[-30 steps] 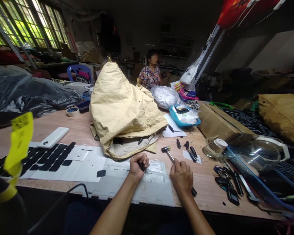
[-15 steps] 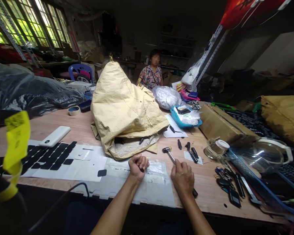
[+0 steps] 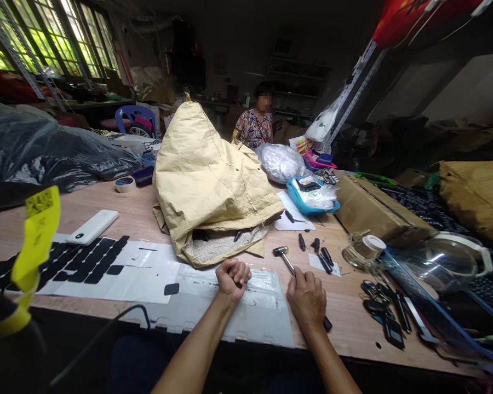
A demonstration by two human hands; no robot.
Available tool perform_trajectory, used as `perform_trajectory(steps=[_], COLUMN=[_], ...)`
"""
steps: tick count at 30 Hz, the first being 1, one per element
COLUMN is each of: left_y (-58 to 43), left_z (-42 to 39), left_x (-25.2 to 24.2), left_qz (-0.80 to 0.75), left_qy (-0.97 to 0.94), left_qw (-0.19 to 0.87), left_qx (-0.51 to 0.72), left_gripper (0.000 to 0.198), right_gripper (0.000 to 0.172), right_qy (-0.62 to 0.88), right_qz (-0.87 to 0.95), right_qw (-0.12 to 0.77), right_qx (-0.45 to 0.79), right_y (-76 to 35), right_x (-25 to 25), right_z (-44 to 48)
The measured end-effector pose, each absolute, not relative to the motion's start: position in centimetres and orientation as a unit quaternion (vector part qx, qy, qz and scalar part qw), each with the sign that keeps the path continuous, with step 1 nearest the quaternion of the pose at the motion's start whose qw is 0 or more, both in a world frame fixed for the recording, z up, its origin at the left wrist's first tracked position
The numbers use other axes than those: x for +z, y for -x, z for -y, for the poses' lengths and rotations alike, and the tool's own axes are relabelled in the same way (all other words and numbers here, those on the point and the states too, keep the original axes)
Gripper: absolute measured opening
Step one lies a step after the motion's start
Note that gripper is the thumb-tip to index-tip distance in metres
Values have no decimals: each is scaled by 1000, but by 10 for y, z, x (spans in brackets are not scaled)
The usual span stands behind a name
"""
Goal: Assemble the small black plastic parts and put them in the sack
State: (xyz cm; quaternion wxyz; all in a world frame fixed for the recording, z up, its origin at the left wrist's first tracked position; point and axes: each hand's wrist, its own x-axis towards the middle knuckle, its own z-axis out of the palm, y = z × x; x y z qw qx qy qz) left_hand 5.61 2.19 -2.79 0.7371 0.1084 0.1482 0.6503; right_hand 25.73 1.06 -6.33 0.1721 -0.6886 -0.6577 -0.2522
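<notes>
My right hand (image 3: 307, 298) is wrapped around a small hammer (image 3: 286, 260); its metal head points away from me and its dark handle end shows behind the wrist. My left hand (image 3: 233, 279) is curled closed over a clear plastic sheet (image 3: 258, 323). A bit of something dark shows at its fingers, too small to name. Just beyond that hand lies the open mouth of a large tan paper sack (image 3: 213, 180), with dark pieces inside. To the left, a white sheet (image 3: 148, 273) carries rows of black rounded patches (image 3: 92, 262).
Several black parts (image 3: 325, 257) lie right of the hammer. Farther right are a glass jar (image 3: 359, 251), keys (image 3: 376, 306), a cardboard box (image 3: 370, 213) and a clear bin. A white power bank (image 3: 92, 227) and tape roll (image 3: 124, 184) sit left. A person (image 3: 252, 123) sits across the table.
Both hands and the hammer stay in place. The yellow tag at the left has shifted slightly to the right, and the view has moved very little.
</notes>
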Motion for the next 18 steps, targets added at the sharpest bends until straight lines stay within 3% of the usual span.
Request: perform_trajectory(steps=[11,18], left_y=[-52,-49], left_z=[-23,-23], left_x=[-25,-30], left_qz=[-135,-121], left_qy=[-97,-112], left_qw=[753,759], left_qx=[636,630], left_gripper=[32,38], right_gripper=[24,25], right_qy=[687,689], right_qz=[655,656], right_qw=[165,170], right_qx=[-266,-257], right_y=[-257,-257], right_x=[-65,-66], right_z=[-11,-12])
